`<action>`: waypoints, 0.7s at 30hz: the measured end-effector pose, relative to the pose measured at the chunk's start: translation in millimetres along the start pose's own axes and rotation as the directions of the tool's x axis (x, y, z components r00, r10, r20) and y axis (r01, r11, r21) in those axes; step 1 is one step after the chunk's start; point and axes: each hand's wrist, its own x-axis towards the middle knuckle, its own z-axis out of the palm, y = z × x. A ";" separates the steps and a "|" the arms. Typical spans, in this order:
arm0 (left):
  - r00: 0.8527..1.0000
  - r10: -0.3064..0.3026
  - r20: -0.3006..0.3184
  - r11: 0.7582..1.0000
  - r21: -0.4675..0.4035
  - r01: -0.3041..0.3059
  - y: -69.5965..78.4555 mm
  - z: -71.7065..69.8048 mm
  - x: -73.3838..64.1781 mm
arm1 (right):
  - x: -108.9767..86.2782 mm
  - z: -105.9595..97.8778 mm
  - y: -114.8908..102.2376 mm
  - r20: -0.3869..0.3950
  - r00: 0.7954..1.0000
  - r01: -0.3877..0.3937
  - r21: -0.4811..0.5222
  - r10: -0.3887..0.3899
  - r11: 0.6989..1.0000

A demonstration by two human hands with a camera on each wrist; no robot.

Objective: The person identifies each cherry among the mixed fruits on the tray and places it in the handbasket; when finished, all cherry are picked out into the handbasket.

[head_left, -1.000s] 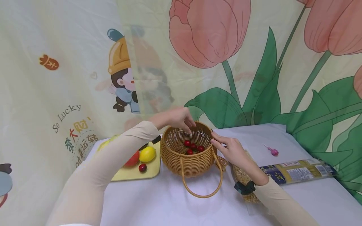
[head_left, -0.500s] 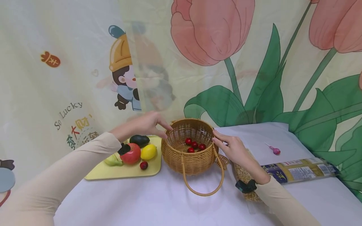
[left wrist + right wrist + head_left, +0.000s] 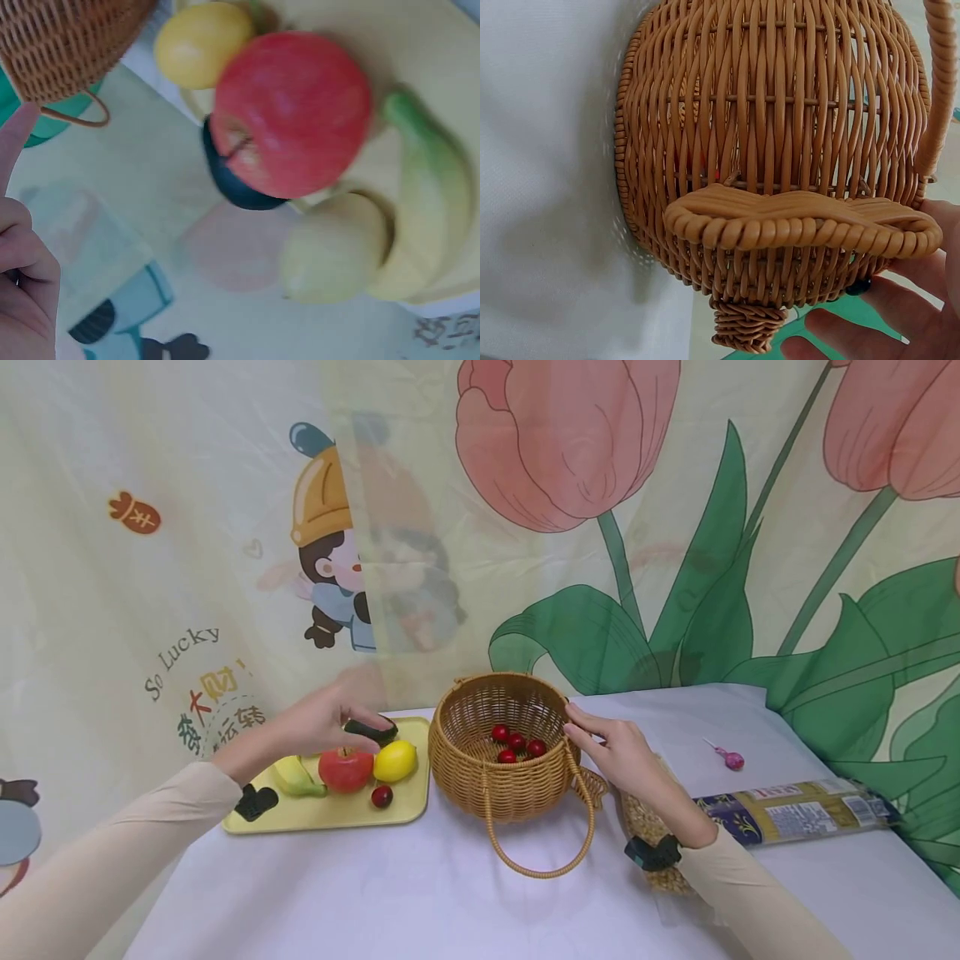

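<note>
My left hand (image 3: 330, 720) hovers over the yellow tray (image 3: 352, 820), fingers and thumb apart with nothing between them. Below and around it lie a red apple (image 3: 346, 772), a lemon (image 3: 395, 762), a banana (image 3: 298, 778), a cherry (image 3: 382, 796) and a dark oval fruit (image 3: 381, 731), partly covered by the fingers. A pale round fruit (image 3: 334, 251) shows only in the left wrist view. My right hand (image 3: 618, 752) touches the right rim of a wicker basket (image 3: 495, 793) with fairly straight fingers. Several cherries (image 3: 517, 742) sit inside it.
The basket's handle (image 3: 547, 874) hangs down at the front. Right of it lie a bag of grains (image 3: 647, 827), partly under the right forearm, a long printed packet (image 3: 795, 814) and a lollipop (image 3: 731, 759). A printed curtain (image 3: 420, 527) hangs behind the white table (image 3: 390, 893).
My left hand has moved from above the basket opening leftward and down to over the tray. The right hand has stayed at the basket rim. The view has shifted slightly.
</note>
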 end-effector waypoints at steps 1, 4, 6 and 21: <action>1.000 -0.022 0.001 1.000 0.002 0.022 -3.7 1.4 -5.3 | 0.0 0.2 0.0 0.002 1.000 0.000 0.001 0.000 1.000; 0.997 -0.071 0.017 0.997 -0.004 0.071 -13.9 7.9 -18.8 | -0.2 0.6 -0.4 0.000 1.000 0.002 0.004 -0.002 1.000; 0.996 -0.085 0.026 0.996 -0.003 0.085 -19.4 13.6 -26.5 | -0.4 0.9 -0.8 0.000 1.000 0.001 0.007 -0.001 1.000; 0.999 0.000 -0.040 0.934 0.357 0.014 -34.7 72.5 -41.3 | -1.0 -0.6 -0.6 0.016 1.000 -0.015 0.015 0.015 1.000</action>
